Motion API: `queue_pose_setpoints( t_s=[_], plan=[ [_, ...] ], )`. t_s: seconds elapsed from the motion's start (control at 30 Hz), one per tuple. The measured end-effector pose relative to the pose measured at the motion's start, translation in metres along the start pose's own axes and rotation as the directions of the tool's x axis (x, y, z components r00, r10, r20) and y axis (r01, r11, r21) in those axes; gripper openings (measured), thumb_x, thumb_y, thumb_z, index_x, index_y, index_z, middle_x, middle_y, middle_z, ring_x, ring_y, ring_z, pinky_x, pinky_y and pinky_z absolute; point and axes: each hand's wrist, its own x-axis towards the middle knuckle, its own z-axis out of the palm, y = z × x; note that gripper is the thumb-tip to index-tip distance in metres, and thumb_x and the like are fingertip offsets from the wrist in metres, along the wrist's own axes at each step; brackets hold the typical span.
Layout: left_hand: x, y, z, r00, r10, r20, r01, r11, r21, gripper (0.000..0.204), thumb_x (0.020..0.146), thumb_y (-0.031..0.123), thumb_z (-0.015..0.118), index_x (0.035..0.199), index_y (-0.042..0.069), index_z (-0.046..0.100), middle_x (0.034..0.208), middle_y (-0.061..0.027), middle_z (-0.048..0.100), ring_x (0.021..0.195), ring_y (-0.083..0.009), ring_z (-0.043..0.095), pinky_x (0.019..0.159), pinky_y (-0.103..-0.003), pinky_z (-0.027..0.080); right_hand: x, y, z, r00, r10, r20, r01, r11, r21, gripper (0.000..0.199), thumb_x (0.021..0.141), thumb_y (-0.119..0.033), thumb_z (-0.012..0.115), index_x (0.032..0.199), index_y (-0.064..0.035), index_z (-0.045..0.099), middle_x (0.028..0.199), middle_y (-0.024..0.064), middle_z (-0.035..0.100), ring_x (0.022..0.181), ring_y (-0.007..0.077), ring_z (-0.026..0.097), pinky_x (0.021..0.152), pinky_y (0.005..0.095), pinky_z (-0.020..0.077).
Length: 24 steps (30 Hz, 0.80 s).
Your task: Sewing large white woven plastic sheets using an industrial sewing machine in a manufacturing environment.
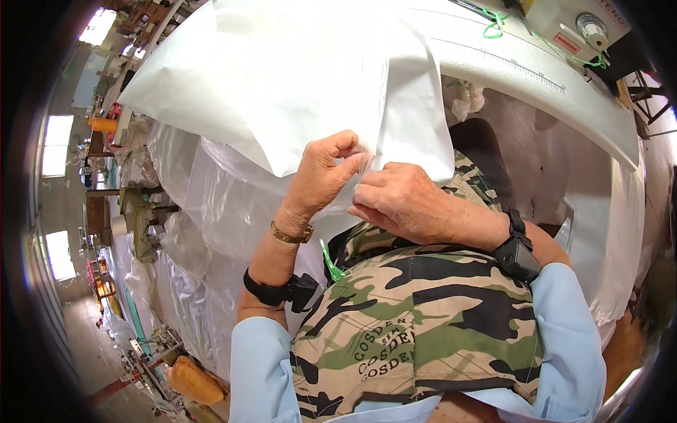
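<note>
Over the work surface lies a large smooth white sheet (303, 77), with a fold running down towards my hands. My left hand (319, 173) is closed in a pinch, thumb and forefinger meeting on a thin clear film (364, 166) at the sheet's near edge. Close beside it on the right, my right hand (409, 201) curls its fingers over the same film. The fingertips of my right hand are partly hidden. Both hands are just above my lap, over a camouflage apron (437, 303).
A pale sewing machine arm (508, 67) with a ruler strip and a tension dial (592, 29) curves across the upper right. Green thread (496, 27) hangs there. Translucent plastic sheeting (226, 183) is heaped at the left. Workbenches with clutter stand at the far left.
</note>
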Motion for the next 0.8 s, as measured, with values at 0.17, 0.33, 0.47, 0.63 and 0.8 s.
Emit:
queue_pose_setpoints(
  t_s=[0.17,0.33,0.47,0.63,0.8],
  plan=[
    [-0.005,-0.005,0.003,0.994,-0.105,-0.014,0.103,0.991,-0.081,0.023,0.093,0.007,0.062,0.076,0.002,0.047,0.068,0.003,0.043,0.068,-0.0056,0.038,0.056,-0.025,0.035,0.001,0.004,0.008,0.997,-0.056,0.053,0.06,0.996,-0.06,0.019,0.085,-0.018,0.07,0.079,-0.0051,0.058,0.071,0.0074,0.059,0.065,0.0243,0.062,0.063,0.0372,0.0507],
    [-0.008,-0.006,0.007,0.999,-0.032,-0.035,0.024,0.979,-0.202,0.012,0.1,0.012,0.057,0.096,0.0,0.056,0.074,0.0018,0.054,0.068,-0.0052,0.043,0.057,-0.024,0.037,0.002,0.005,0.008,0.989,-0.112,0.094,0.125,0.981,-0.149,0.015,0.081,-0.013,0.069,0.076,-0.0074,0.057,0.073,0.0036,0.053,0.063,0.0193,0.056,0.06,0.0337,0.0476],
    [-0.008,-0.004,0.008,0.996,-0.024,-0.091,0.007,0.982,-0.186,0.016,0.103,0.014,0.054,0.111,0.001,0.054,0.078,0.0005,0.058,0.068,-0.0062,0.047,0.058,-0.024,0.04,0.001,0.004,0.01,0.981,-0.175,0.089,0.19,0.961,-0.202,0.012,0.081,-0.014,0.065,0.078,-0.0071,0.056,0.075,0.0025,0.051,0.066,0.0172,0.056,0.064,0.0315,0.0482],
    [-0.006,0.005,0.015,0.986,0.044,-0.159,-0.065,0.99,-0.127,0.019,0.102,0.019,0.06,0.1,0.002,0.052,0.07,-0.0012,0.056,0.062,-0.0079,0.046,0.053,-0.028,0.04,0.001,0.007,0.003,0.955,-0.248,0.162,0.28,0.935,-0.218,0.009,0.083,-0.014,0.063,0.083,-0.006,0.062,0.082,0.004,0.059,0.075,0.0196,0.06,0.072,0.0331,0.0507],
    [-0.006,0.011,0.013,0.93,0.163,-0.329,-0.076,0.962,0.262,0.028,0.102,0.017,0.059,0.082,0.001,0.047,0.06,-0.0056,0.046,0.055,-0.0109,0.038,0.049,-0.031,0.037,-0.024,0.02,-0.03,0.962,-0.129,-0.239,0.089,0.981,-0.171,0.022,0.082,-0.013,0.076,0.096,-0.0023,0.063,0.109,0.0145,0.068,0.091,0.028,0.065,0.078,0.038,0.0527]
  ],
)
